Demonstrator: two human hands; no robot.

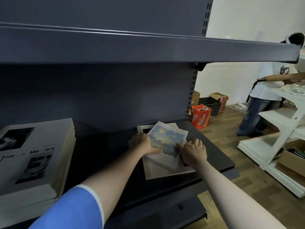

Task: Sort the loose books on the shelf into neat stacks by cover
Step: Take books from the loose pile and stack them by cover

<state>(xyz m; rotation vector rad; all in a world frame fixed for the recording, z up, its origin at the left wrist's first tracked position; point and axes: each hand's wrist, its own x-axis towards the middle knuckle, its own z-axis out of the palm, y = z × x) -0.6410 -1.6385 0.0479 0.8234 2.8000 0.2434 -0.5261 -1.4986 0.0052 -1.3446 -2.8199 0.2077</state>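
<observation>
A: Dark shelf [214, 146]; where's the book?

B: Far right, the blue book [166, 139] lies askew on a loose pile [165, 169]. A neat stack [33, 156] sits at the near left.

A: The grip?

B: The left hand [142, 142] curls round its left edge; the right hand [194, 151] presses its right corner with fingers spread flat.

A: How will it handle?

B: Thin and light, I'd judge, probably bendy with a slick cover. Take it by opposite edges.
</observation>
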